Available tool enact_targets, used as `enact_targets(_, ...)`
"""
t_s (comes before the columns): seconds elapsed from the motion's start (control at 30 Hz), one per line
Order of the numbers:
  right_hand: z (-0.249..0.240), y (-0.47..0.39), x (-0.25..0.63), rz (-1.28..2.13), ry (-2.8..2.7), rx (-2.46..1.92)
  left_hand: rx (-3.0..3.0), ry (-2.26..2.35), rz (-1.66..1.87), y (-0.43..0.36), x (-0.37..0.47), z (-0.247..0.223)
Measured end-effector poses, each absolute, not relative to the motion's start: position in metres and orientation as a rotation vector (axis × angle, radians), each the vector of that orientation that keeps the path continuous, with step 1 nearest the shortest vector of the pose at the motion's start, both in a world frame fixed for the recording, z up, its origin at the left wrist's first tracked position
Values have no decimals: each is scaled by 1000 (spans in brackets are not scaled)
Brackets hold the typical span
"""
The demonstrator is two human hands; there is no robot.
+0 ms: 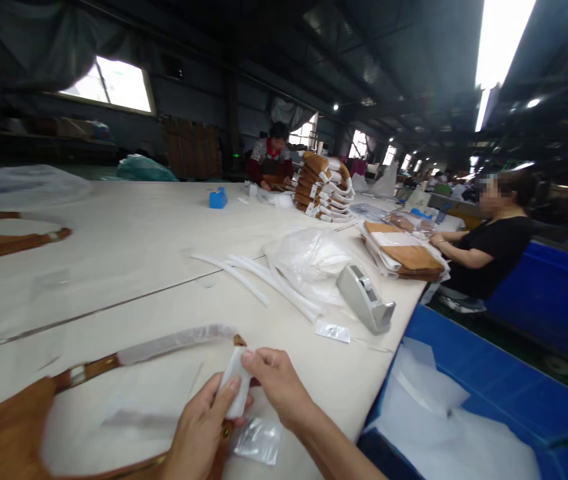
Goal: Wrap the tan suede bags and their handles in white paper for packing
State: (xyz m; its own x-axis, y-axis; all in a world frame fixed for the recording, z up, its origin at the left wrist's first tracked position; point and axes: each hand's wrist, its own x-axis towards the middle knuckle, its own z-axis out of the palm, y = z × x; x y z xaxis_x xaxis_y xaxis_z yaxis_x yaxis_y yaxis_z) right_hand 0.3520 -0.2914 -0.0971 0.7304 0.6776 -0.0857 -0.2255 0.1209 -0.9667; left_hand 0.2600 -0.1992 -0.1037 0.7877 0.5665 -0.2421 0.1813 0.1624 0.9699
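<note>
A brown leather bag (9, 427) lies at the lower left, and its strap (101, 365) arches up toward my hands, partly covered by a pale translucent wrap (179, 342). At the strap's near bend, a white foam strip (237, 385) is folded around it. My left hand (199, 427) is closed on the lower part of this strip, thumb on top. With thumb and fingers, my right hand (281, 387) pinches its upper right edge. A small clear plastic packet (258, 440) lies just under my hands.
Ahead are white foam tubes (249, 273), a plastic bag (309, 257) and a tape dispenser (364, 297). Stacked brown bags (321, 187) stand farther back. Two people work at the table's far side and right. A blue bin (504, 373) holding white sheets adjoins the right edge.
</note>
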Motion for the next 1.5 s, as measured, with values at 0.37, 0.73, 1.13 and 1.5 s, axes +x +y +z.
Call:
enact_targets(0.37,-26,-489,528,-219,-198,-2032,1419,681,279,-202,260,-105)
enact_targets(0.73,-47,-492,572,139,28,-2205,1478,630,287,-201,259,-103)
enact_targets(1.13,-45,-534,531,-42,-21,-1919,1464,631,92,-181,262,-125)
enact_targets(1.5,-92,-527,505,22,139,-1915,1391,640,250,-199,254,-102)
